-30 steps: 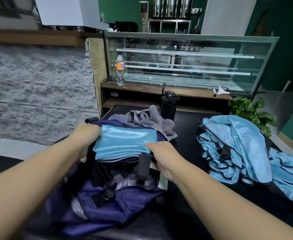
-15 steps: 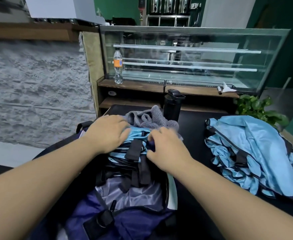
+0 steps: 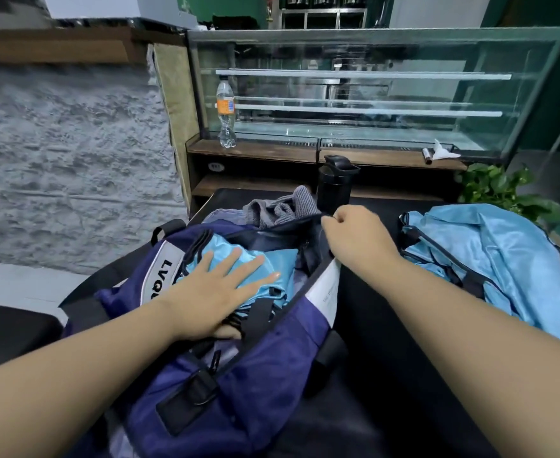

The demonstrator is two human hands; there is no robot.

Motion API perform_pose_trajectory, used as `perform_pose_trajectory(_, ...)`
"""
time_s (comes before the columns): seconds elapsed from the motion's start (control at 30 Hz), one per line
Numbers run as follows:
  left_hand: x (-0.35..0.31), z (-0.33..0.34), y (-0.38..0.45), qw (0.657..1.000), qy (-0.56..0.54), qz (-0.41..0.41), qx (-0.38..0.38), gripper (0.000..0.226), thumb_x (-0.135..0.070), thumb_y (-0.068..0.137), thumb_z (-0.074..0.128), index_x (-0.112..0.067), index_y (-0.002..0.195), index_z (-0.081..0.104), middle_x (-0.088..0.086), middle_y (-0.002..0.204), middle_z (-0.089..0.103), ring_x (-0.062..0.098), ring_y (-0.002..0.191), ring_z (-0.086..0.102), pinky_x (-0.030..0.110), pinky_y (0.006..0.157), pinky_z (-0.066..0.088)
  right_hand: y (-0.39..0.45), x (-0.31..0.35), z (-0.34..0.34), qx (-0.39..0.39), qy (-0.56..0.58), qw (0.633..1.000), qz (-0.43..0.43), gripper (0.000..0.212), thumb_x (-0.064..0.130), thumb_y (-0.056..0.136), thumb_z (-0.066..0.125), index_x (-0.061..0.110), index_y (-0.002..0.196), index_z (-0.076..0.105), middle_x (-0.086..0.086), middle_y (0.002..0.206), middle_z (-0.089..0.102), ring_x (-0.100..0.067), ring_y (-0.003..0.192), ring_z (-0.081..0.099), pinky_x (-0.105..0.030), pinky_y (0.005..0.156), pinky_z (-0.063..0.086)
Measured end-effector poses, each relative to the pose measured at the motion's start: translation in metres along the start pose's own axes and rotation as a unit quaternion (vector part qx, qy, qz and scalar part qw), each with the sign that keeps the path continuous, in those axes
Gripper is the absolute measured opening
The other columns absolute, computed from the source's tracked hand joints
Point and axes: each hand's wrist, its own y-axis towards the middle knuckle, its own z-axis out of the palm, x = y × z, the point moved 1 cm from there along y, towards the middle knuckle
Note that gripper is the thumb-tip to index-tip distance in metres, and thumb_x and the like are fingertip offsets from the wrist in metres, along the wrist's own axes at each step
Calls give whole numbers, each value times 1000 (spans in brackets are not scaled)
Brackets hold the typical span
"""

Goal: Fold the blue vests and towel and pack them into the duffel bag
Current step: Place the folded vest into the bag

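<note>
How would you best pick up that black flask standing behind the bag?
Probably round the straight body of the black flask, below its wider lid, coming from the right side. It stands upright, and the grey towel and duffel bag crowd its left and front.

A folded blue vest [image 3: 265,262] lay inside the open navy duffel bag [image 3: 255,368] under a flat left palm, a grey towel [image 3: 282,206] bunched just beyond the rim the right hand pinched, unfolded vests [image 3: 490,259] heaped farther right.
</note>
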Motion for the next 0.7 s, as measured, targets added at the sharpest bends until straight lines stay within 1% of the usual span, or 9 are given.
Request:
perform_pose_trajectory(0.03,-2,4,2,1000,-5,-19,22,107,-59,87,46,-35,122,-53,9,160,-9,43,144,2,62,111,18,-2,4,0,-3,10,1000,-9,36,30,91,47,13,61,39,-3,70,51,-30,76,51,-31,64,36)
perform_pose_trajectory(0.1,-7,0,12,997,8,-53,54,107,-42,94,49,-37,113,-56,5,158,-22,40,145,-8,60,113,12,-9,9,2,0,14,999,-29,37,30,92,48,13,61,37,-1,64,48,-27,72,48,-31,60,33)
perform_pose_trajectory(0.17,-8,-3,24,997,13,-65,47,106,-31,95,50,-36,112,-55,5,158,-22,40,145,-7,60,112,14,-17,11,5,10,7,998,-56,37,30,92,47,13,61,36,0,63,47,-25,70,46,-32,55,31)
perform_pose_trajectory(0.27,-4,-1,39,994,10,-92,51,111,-36,93,55,-37,110,-54,4,159,-14,37,145,-1,58,112,17,-23,13,8,17,5,997,-74,36,31,93,47,14,63,37,0,64,48,-23,68,46,-30,51,29)
perform_pose_trajectory(0.33,0,-2,48,992,-3,-112,64,110,-39,89,60,-36,131,-42,4,159,-3,34,144,7,56,111,22,-24,14,7,17,9,997,-80,37,32,93,47,14,63,36,-1,63,48,-22,66,46,-29,51,30)
perform_pose_trajectory(0.4,5,-2,56,988,-33,-133,67,100,-38,86,64,-31,150,-13,5,157,7,32,140,20,54,107,30,-24,16,6,17,13,996,-86,38,32,94,48,14,63,35,0,62,47,-21,64,44,-28,52,31)
perform_pose_trajectory(0.57,21,2,67,984,-52,-162,58,83,-45,85,63,-30,149,11,2,152,20,29,132,34,43,97,37,-27,18,7,18,28,995,-91,35,33,93,49,12,66,41,0,63,48,-22,67,46,-33,59,36)
perform_pose_trajectory(0.63,23,6,68,982,-33,-181,41,75,-49,88,57,-30,147,15,1,149,25,27,131,36,40,96,36,-29,19,10,24,34,994,-99,34,34,93,50,10,69,45,0,63,49,-20,65,46,-34,61,40)
perform_pose_trajectory(0.7,18,7,65,980,-4,-197,-1,60,-40,96,45,-27,147,16,3,149,27,26,133,33,39,101,31,-32,18,12,40,47,993,-104,33,34,91,53,8,71,48,3,62,47,-17,63,44,-34,63,42)
